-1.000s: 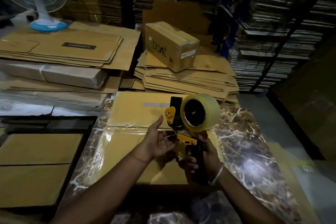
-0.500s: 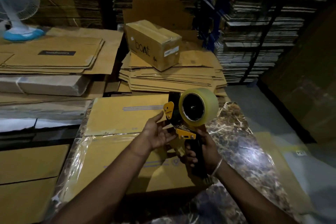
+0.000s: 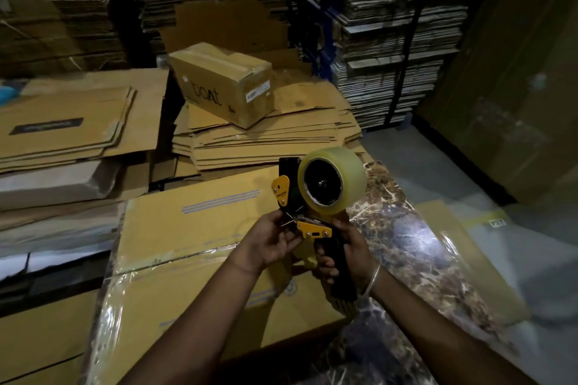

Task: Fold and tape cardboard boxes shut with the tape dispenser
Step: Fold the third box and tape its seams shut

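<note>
We see a marble-patterned table (image 3: 403,228) amid stacked flattened cardboard (image 3: 266,137) | our right hand (image 3: 347,253) grips the tape dispenser (image 3: 316,197) handle | our left hand (image 3: 269,241) pinches its front, above wrapped flat cartons (image 3: 187,259)

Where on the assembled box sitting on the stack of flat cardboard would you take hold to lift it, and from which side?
Grip the assembled box by its two short end faces, one hand on each, coming in from above and to the sides. It is closed and taped, so it offers no flap or edge to hook; its long shape suits a two-handed squeeze. It sits skewed on the flat cardboard stack, so turn to match its angle.
</note>
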A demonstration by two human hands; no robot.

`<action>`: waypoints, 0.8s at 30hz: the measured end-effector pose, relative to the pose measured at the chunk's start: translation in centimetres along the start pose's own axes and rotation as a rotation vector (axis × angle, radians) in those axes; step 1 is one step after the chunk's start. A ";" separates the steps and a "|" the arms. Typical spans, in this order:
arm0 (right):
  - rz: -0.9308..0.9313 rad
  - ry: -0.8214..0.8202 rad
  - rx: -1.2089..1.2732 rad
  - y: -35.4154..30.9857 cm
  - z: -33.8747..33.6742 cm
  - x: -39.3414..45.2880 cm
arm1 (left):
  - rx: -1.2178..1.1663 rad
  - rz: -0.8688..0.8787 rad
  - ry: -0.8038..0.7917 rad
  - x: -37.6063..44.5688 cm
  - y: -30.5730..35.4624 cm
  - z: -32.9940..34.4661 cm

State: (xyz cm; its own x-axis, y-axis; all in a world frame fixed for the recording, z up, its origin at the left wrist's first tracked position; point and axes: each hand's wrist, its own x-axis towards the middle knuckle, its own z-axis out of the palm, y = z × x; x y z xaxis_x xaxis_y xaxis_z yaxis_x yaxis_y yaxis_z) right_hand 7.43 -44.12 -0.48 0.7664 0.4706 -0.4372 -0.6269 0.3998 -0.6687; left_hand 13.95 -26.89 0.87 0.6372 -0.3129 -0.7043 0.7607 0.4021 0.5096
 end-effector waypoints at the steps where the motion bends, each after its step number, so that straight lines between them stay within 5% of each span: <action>1: 0.001 0.014 0.002 0.0 -0.1 0.0 | 0.008 -0.013 0.003 0.2 0.0 0.1; 24: -0.036 0.035 0.032 -0.3 -0.7 -0.9 | -0.097 -0.027 -0.111 1.7 -1.4 2.5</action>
State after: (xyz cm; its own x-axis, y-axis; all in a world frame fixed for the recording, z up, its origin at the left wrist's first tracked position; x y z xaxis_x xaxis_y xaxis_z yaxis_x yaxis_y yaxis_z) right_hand 7.04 -45.25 -0.28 0.7929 0.4276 -0.4341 -0.6022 0.4412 -0.6653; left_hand 14.27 -30.11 0.19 0.6302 -0.4159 -0.6556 0.7659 0.4716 0.4370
